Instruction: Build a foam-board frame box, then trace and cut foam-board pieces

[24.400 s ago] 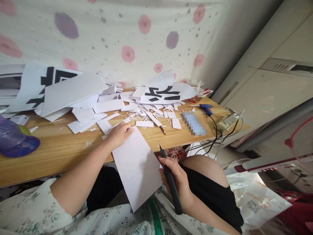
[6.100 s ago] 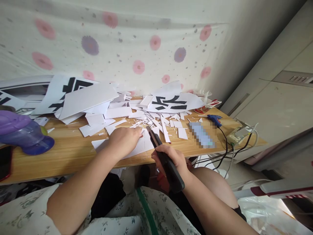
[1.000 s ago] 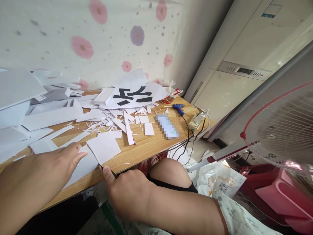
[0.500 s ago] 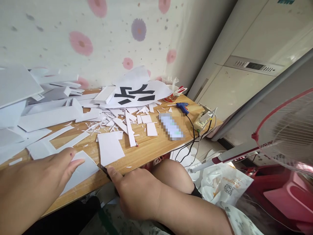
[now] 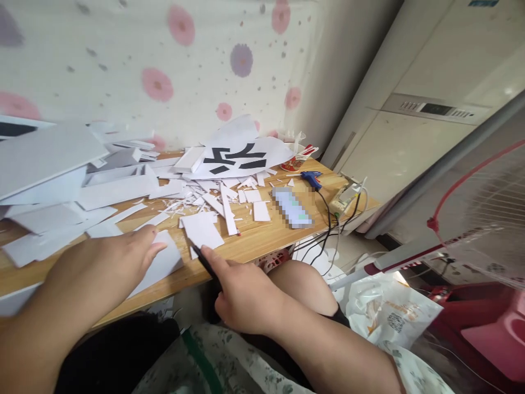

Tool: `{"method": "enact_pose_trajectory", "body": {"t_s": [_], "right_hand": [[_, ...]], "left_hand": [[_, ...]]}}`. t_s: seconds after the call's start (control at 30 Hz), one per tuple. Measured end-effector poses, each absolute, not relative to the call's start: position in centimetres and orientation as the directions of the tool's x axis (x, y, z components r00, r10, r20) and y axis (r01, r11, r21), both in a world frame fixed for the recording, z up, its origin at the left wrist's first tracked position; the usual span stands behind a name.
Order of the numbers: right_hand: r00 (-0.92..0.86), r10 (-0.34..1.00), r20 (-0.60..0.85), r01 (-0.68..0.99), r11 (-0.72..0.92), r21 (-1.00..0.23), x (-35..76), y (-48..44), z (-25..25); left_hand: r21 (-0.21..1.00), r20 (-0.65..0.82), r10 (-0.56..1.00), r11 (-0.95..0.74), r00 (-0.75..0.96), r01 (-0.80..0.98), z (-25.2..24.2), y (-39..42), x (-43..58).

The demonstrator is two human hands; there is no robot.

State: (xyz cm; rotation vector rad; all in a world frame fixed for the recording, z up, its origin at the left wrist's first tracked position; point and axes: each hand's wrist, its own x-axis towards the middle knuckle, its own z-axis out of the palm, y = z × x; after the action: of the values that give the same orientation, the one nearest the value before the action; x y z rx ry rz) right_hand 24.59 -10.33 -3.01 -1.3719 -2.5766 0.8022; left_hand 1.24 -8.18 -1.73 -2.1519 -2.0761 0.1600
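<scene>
My left hand (image 5: 118, 260) rests on a white foam board piece (image 5: 166, 262) near the table's front edge, its thumb and forefinger close together at the tips; the other fingers are hidden. A slim black craft knife (image 5: 207, 264) is gripped in my right hand (image 5: 246, 295), with the forefinger stretched along it. The knife's front end overlaps the lower left edge of a second white piece (image 5: 205, 229), just right of the first. Whether it touches that piece, I cannot tell.
White strips and scraps (image 5: 194, 197) litter the wooden table (image 5: 246, 241), with stacked white boards (image 5: 53, 158) at left. A blue glue gun (image 5: 311, 179), blurred phone (image 5: 292, 208) and power strip (image 5: 342, 200) lie at right. A fan (image 5: 484, 208) stands beyond the table.
The view has swung left, so everything appears further right. The knife's front end has moved from the first piece's right edge up to the second piece. My left hand stays on the first piece.
</scene>
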Motion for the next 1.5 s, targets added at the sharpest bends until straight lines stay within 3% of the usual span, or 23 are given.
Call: {"method": "enact_pose_trajectory", "body": {"t_s": [0.03,0.1,0.23,0.4,0.6,0.87,1.13,1.5], "right_hand": [[-0.589,0.8,-0.113,0.706,0.442,-0.554,24.6,-10.4,-3.0],[-0.593,0.802,-0.064,0.634,0.418,-0.65,24.6,-10.5,-3.2],[-0.613,0.79,-0.002,0.507,0.392,-0.767,24.1,-10.9,-3.8],[-0.602,0.797,0.047,0.442,0.382,-0.812,23.3,-11.4,-4.1],[-0.588,0.805,0.084,0.471,0.425,-0.773,23.0,-11.4,-3.6],[-0.599,0.796,-0.082,0.656,0.429,-0.621,22.7,-11.6,-2.6],[-0.583,0.811,0.037,0.598,0.46,-0.657,22.3,-12.0,-2.7],[-0.608,0.793,-0.037,0.715,0.527,-0.46,21.8,-12.2,-3.2]], "left_hand": [[-0.295,-0.022,0.998,-0.057,0.053,0.954,-0.7,-8.5,2.1],[-0.372,-0.046,0.996,-0.094,0.083,0.924,0.7,-8.9,3.4],[-0.338,-0.01,0.997,-0.079,0.081,0.938,1.0,-8.8,3.7],[-0.309,-0.001,0.996,-0.081,0.084,0.948,0.8,-8.9,3.6],[-0.293,0.018,0.997,-0.071,0.08,0.953,1.2,-9.0,4.0],[-0.286,0.024,0.998,-0.054,0.063,0.957,1.1,-9.1,4.0],[-0.276,0.009,0.998,-0.05,0.054,0.96,1.4,-9.2,4.3],[-0.232,0.036,0.996,-0.068,0.078,0.97,1.0,-9.2,4.1]]}}
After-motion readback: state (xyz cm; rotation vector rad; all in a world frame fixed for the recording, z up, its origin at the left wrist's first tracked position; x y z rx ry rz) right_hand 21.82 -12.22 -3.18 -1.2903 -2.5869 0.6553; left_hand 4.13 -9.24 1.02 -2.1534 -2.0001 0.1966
